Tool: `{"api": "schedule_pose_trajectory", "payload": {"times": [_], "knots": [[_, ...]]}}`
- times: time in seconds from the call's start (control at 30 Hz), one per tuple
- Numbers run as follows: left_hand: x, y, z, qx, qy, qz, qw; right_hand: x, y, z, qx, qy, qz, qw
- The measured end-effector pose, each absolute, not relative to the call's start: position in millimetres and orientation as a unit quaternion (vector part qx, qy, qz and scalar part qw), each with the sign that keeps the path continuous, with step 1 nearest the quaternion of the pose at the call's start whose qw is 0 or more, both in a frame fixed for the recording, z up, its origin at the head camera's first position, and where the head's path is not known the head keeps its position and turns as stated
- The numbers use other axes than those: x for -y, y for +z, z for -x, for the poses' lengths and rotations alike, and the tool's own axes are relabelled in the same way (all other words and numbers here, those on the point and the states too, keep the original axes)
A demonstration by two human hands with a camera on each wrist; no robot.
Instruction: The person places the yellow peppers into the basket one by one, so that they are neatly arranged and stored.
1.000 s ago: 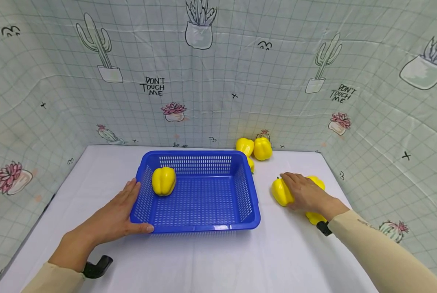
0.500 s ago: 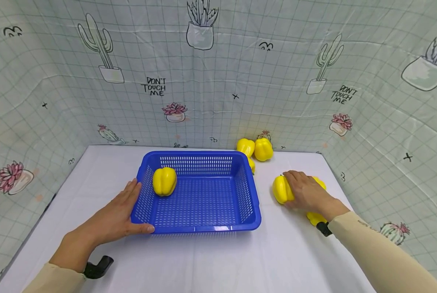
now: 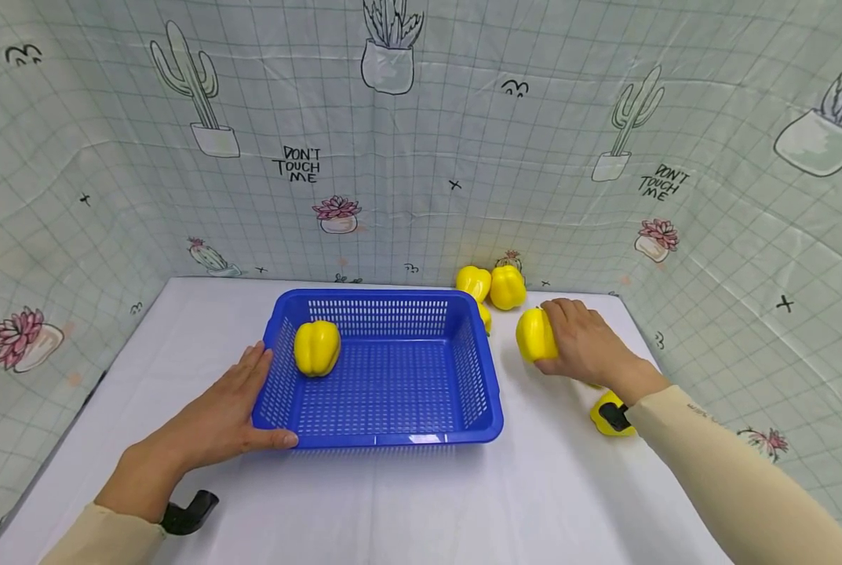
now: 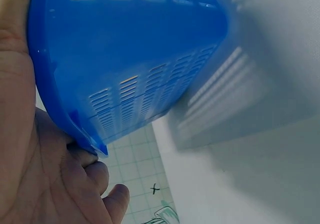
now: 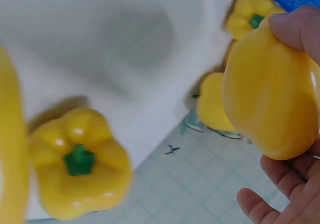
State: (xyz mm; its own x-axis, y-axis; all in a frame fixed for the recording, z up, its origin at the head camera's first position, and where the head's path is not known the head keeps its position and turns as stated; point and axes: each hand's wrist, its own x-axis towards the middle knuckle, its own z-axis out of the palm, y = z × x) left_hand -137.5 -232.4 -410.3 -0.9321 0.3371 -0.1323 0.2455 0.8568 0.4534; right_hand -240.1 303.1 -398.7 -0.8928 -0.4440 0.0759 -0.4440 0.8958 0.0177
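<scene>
My left hand [image 3: 216, 416] rests against the near left corner of a blue plastic basket [image 3: 385, 441], thumb along the front rim and fingers extended on the left rim. The left wrist view shows the basket's slotted wall [image 4: 135, 58] from outside. Inside, toward the left, sits one yellow bell pepper [image 3: 317, 348]. To the right of the basket, my right hand [image 3: 590, 341] grips another yellow bell pepper [image 3: 536, 335] between thumb and fingers. The right wrist view shows this held pepper [image 5: 270, 91] above the table, its stem end near the thumb.
Three yellow bell peppers [image 3: 508, 288] cluster behind the basket's far right corner. Below my right wrist lies another pepper [image 3: 610, 420]; a green-stemmed one [image 5: 80, 161] shows in the right wrist view. A patterned curtain [image 3: 406, 157] surrounds the white table [image 3: 406, 510].
My right hand has lifted the yellow bell pepper from the table and moved it away from me, toward the back. My left hand stays at the basket.
</scene>
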Motion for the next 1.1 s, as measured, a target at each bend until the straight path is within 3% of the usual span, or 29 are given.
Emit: {"api": "schedule_pose_trajectory", "payload": {"times": [0.27,0.6,0.83,1.1], "knots": [[231,-409,139,-0.958,0.215,-0.157,0.103,-267,-361,256,0.962,-0.009,-0.258,0.088],[230,-409,141,-0.958,0.217,-0.155,0.104,-167,-328,274,0.938,-0.020,-0.323,0.124],[230,-412,141,-0.958,0.218,-0.154,0.103,-104,-346,280,0.932,-0.029,-0.343,0.113],[232,-412,141,-0.960,0.214,-0.153,0.099,-64,-386,278,0.932,-0.061,-0.348,0.085]]}}
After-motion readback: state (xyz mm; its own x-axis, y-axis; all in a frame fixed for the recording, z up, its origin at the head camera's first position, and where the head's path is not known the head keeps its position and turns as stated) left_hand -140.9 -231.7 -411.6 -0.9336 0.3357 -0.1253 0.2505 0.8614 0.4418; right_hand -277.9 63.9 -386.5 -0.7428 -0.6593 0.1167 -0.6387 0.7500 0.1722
